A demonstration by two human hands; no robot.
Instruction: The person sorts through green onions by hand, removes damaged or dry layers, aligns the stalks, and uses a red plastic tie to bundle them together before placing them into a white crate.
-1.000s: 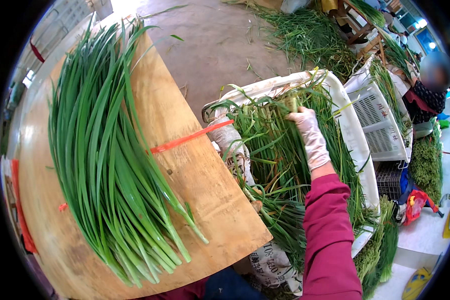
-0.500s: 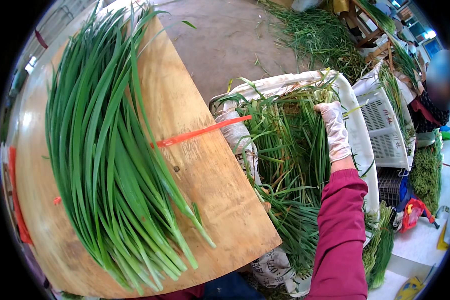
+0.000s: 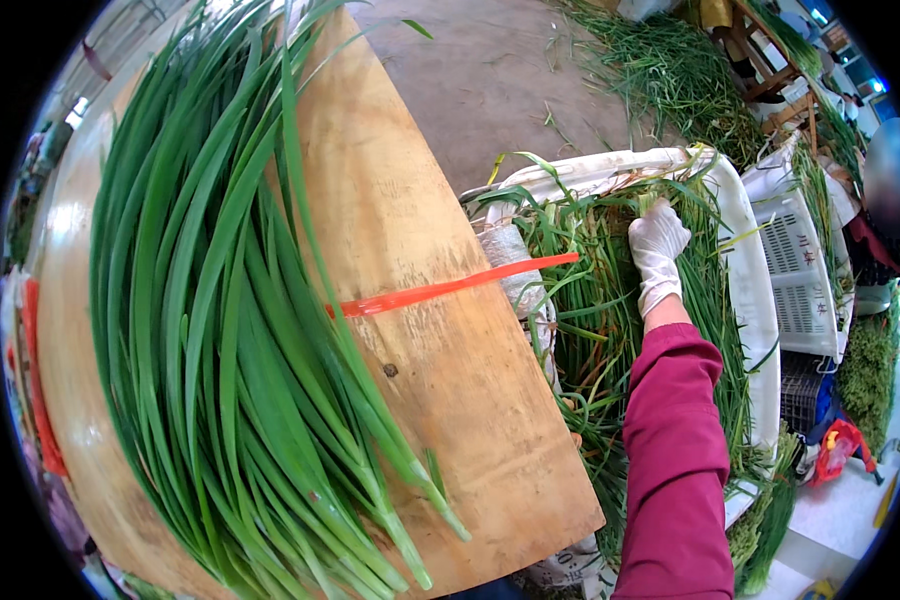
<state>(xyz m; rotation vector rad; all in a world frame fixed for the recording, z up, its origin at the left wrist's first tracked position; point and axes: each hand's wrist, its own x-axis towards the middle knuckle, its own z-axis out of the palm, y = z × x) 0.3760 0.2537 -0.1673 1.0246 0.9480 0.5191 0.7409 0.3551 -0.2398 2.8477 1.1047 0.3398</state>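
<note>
My right hand (image 3: 658,245), in a pale thin glove and with a dark red sleeve behind it, is closed on a bunch of garlic chives. Pale stalk ends (image 3: 654,202) poke out just beyond the fist. The hand is inside a white plastic crate (image 3: 752,300) filled with loose chives. On the wooden board (image 3: 450,440) to the left lies a big pile of long green chives (image 3: 230,300), pale ends toward me. A flat orange-red strip (image 3: 430,289) emerges from under the pile and reaches past the board's right edge. My left hand does not show.
A wrapped, whitish roll (image 3: 510,262) sits between board and crate. More chives (image 3: 670,90) lie heaped on the floor beyond. At the right stand another white crate (image 3: 795,270), a red plastic bag (image 3: 838,450) and a blurred person (image 3: 892,190).
My right hand has moved left and slightly nearer inside the crate, its fist still closed. The whole view has shifted, so the board and pile appear larger and further right.
</note>
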